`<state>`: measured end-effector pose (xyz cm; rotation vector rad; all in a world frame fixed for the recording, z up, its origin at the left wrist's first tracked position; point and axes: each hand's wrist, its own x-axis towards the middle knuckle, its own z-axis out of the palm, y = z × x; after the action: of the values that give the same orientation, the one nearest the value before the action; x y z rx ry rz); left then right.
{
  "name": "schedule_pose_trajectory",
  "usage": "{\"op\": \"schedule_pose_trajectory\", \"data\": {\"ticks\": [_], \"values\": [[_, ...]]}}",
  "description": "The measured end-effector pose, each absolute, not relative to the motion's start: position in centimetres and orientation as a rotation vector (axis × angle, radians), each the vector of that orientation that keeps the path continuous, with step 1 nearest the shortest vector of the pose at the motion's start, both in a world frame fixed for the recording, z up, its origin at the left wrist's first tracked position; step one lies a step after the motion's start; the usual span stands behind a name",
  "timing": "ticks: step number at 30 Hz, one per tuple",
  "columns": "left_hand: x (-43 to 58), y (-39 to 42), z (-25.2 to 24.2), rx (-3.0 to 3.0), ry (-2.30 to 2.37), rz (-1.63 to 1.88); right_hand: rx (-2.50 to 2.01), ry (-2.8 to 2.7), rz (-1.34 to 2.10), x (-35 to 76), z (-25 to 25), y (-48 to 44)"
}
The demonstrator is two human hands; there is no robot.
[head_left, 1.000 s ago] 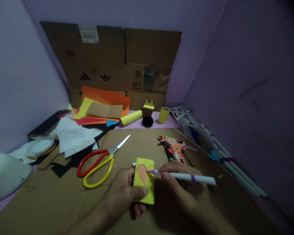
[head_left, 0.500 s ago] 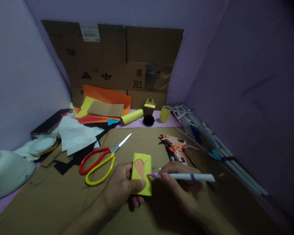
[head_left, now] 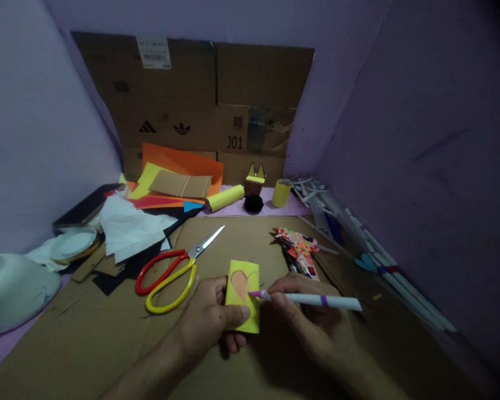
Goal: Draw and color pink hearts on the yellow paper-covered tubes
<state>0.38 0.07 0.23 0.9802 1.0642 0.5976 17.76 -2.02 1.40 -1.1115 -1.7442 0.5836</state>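
Note:
My left hand [head_left: 216,314] grips a small folded piece of yellow paper [head_left: 252,316] by its left side and lower part, thumb on top and fingers beneath. A heart outline shows on the paper, its left half coloured orange-pink. My right hand [head_left: 312,316] holds a white felt-tip pen [head_left: 329,301] with a purple band and a purple tip. That tip is at the paper, by the right half of the heart; whether it touches I cannot tell. Left of my hands lie scissors [head_left: 179,272] with one red and one yellow handle, blades partly apart.
Behind my right hand lies a flowered pencil case [head_left: 302,250] with pens. Yellow paper tubes [head_left: 281,193] and a small eared box [head_left: 255,182] stand at the back. Crumpled white tissue [head_left: 131,225], coloured paper and an upturned bowl [head_left: 16,291] are on the left; white rods [head_left: 404,283] line the right wall.
The pen's tip has moved slightly up and left, from the paper's right edge onto the heart's right half. My left hand still holds the paper, which has barely shifted.

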Motion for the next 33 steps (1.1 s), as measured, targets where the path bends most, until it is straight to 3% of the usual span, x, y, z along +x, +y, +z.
{"op": "schedule_pose_trajectory", "data": {"ticks": [33], "values": [[0.40, 0.20, 0.15, 0.999, 1.062, 0.603, -1.131, -1.707, 0.553, 17.68, 1.09, -2.20]]}}
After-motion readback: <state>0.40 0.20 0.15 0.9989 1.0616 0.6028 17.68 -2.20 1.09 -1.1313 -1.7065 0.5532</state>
